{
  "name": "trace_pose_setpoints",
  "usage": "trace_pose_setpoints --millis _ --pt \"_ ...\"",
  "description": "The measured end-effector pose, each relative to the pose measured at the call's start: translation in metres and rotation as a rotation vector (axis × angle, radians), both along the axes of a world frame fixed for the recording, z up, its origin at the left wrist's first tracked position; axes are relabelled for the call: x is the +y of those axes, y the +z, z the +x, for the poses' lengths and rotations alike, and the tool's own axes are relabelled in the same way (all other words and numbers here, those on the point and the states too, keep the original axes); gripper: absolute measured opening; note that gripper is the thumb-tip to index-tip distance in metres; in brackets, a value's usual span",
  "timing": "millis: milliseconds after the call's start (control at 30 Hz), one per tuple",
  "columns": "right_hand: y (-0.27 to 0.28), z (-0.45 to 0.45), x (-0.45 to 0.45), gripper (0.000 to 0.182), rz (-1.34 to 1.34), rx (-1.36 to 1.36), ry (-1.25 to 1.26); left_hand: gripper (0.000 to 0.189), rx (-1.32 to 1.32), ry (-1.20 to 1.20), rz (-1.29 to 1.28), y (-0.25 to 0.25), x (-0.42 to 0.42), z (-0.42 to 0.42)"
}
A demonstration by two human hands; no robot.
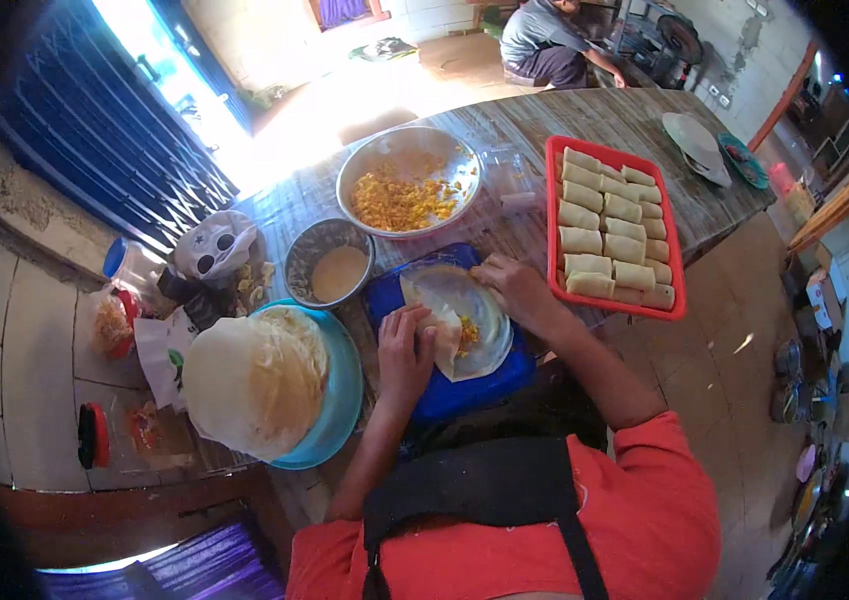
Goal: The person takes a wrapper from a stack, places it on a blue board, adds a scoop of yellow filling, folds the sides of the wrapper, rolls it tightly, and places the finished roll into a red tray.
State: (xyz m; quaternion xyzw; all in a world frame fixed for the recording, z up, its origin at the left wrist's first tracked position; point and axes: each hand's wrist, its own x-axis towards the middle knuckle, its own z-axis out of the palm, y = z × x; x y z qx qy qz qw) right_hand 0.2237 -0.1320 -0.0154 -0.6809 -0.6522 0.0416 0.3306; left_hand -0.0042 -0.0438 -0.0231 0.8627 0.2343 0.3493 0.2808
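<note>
A thin round wrapper (495,330) lies on a blue tray (402,394), with orange-yellow crumbly filling (468,334) near its middle. Its left side is folded over towards the filling, and my left hand (405,352) holds that fold under its fingers. At the wrapper's upper right edge rests my right hand (510,285), fingers bent; whether it pinches the edge cannot be told. Left of the tray, a stack of wrappers (252,386) leans on a turquoise basin (349,375). A bowl of pale batter (339,271) stands above the tray, and a metal bowl (357,161) holds more filling.
A red tray (553,202) of rolled wrappers stands at the right. Plates (694,142) lie on the table's far end. Jars (128,270), a white bag (161,352) and a white patterned cloth item (218,244) are at the left. A person (544,45) crouches beyond the table.
</note>
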Motion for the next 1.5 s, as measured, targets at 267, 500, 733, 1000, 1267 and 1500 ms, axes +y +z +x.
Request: trace_pose_setpoints --millis 267,500,733,1000,1267,1500 --pt "0.035 -0.040 -0.020 0.013 0.087 0.306 -0.056 0.022 -0.008 0.016 0.011 -0.004 0.002 0.001" --pt "0.033 -0.004 -0.001 0.017 0.085 0.232 -0.032 0.023 -0.013 0.018 -0.018 -0.004 0.003 0.000" --pt "-0.020 0.061 0.046 0.020 -0.221 -0.262 -0.270 0.024 -0.032 0.029 -0.031 -0.002 0.002 0.002" --pt "0.007 0.005 -0.034 0.018 -0.391 -0.255 -0.044 0.024 -0.030 0.012 -0.020 -0.003 0.003 0.001" --pt "-0.004 0.002 -0.035 0.014 -0.268 -0.156 -0.203 0.024 -0.026 0.015 0.012 -0.003 0.002 0.002" --pt "0.032 -0.040 -0.034 0.019 -0.069 0.216 0.025 0.023 0.008 0.020 0.014 0.003 0.002 0.000"
